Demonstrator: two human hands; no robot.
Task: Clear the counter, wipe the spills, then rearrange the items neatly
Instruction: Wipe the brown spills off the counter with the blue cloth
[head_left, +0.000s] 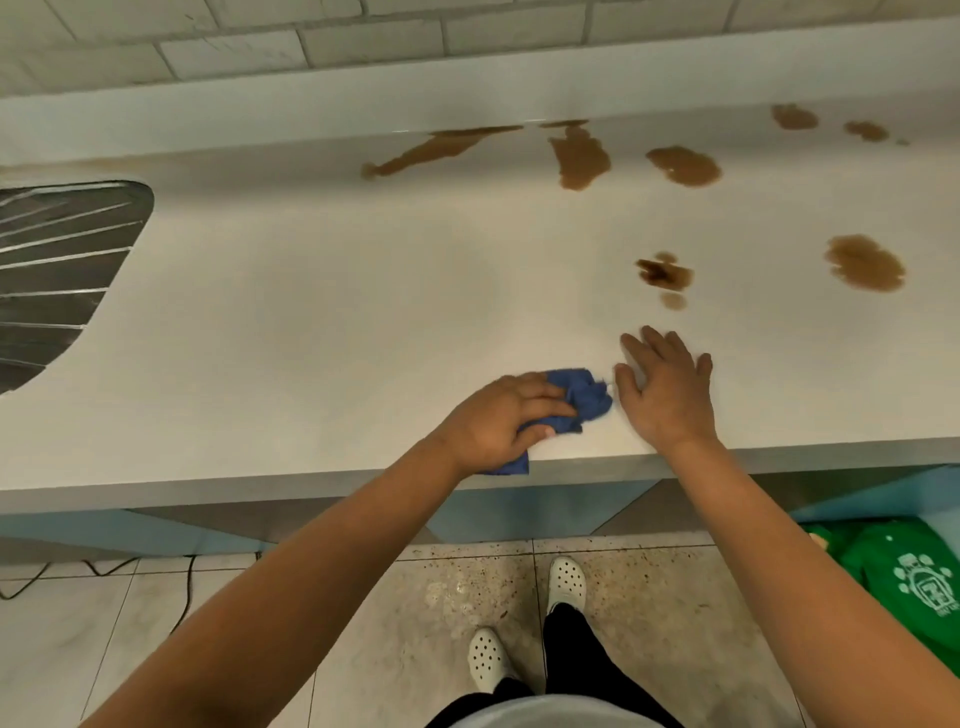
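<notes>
Counter (311, 312) bears brown spills (582, 156); left hand (501, 423) grips blue cloth (584, 397), right hand (667, 387) flat, fingers spread.

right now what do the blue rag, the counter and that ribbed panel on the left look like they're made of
Blue rag: soft woven cloth, matte; it crumples in folds under the left hand.
Counter: smooth pale stone or solid-surface, faint sheen; which one is unclear.
Ribbed panel: likely stainless steel, with grey metallic glints along its ridges.
</notes>
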